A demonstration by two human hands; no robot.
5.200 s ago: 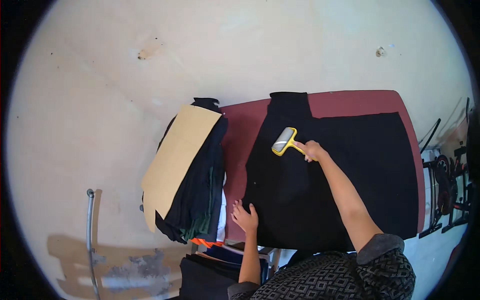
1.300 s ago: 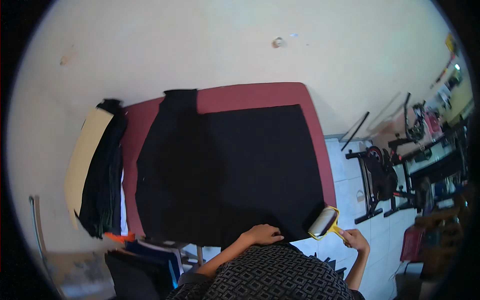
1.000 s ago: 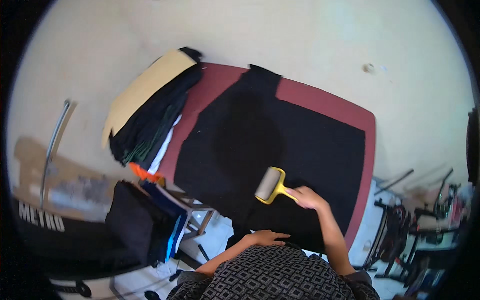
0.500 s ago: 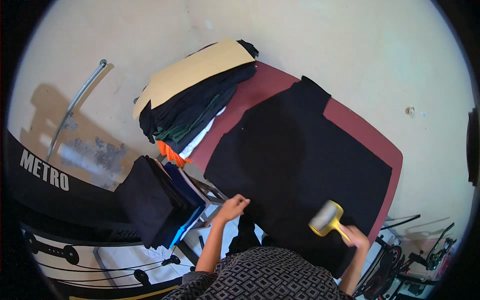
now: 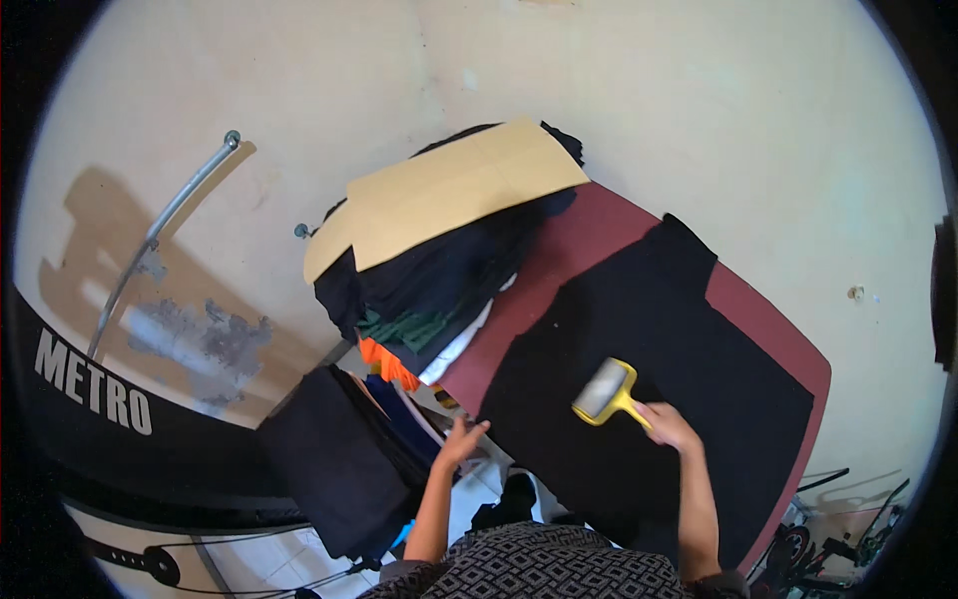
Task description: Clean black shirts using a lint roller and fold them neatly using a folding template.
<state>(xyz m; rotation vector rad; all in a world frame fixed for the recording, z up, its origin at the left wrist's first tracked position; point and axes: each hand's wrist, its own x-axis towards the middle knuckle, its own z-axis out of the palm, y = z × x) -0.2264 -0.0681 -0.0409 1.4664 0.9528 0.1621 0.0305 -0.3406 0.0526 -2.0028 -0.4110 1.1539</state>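
Observation:
A black garment, seemingly a T-shirt, lies spread flat on a dark red board or table top. My right hand is wrapped round the yellow handle of a lint roller. Its pale grey roll is over the middle of the garment; whether it touches the cloth I cannot tell. My left hand holds nothing, its fingers apart, beside the garment's left edge.
Folded clothes are stacked on a stand at lower left. At the table's far left, a clothes pile carries a tan cardboard sheet. Walls close in behind; a metal bar is fixed at left. Exercise equipment stands at lower right.
My right hand has carried the lint roller up and left over the garment. My left hand has shifted slightly down and its fingers have opened. The whole view has tilted, lowering the table in it.

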